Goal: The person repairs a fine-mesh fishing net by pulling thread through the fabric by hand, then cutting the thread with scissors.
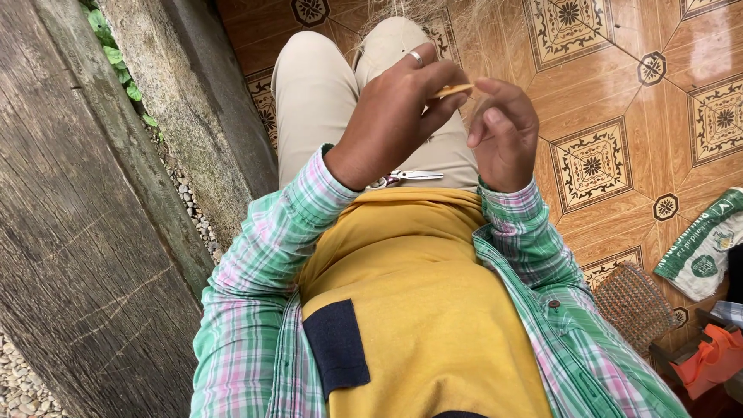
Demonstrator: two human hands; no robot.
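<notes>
Two bare hands meet above the lap of a seated person, seen from a camera looking straight down the body. The left hand (391, 116), with a silver ring (416, 56) on one finger, is closed in a pinch around a thin, pale yellow stick (453, 90), which pokes out sideways between the fingertips toward the other hand. The right hand (505, 133) is loosely curled, its fingertips touching the far end of the same stick; whether it truly grips the stick cannot be told. Fine, pale netting threads (433, 15) fan out faintly above the hands, near the knees. A small pair of metal scissors (406, 177) lies on the lap just below the left wrist, resting where beige trousers (313, 93) meet a mustard yellow top (426, 310). Over the top the person wears an open plaid shirt (255, 294) in green, pink and white, with a dark blue patch (337, 344) showing near the waist. Beneath the legs is an orange tiled floor (611, 70) with brown ornamental squares. To the left runs a weathered concrete ledge (93, 217), with gravel and a few green leaves beside it. At the right edge lie a woven mat (635, 306), a green and white sack (704, 248) and an orange bag (716, 356).
</notes>
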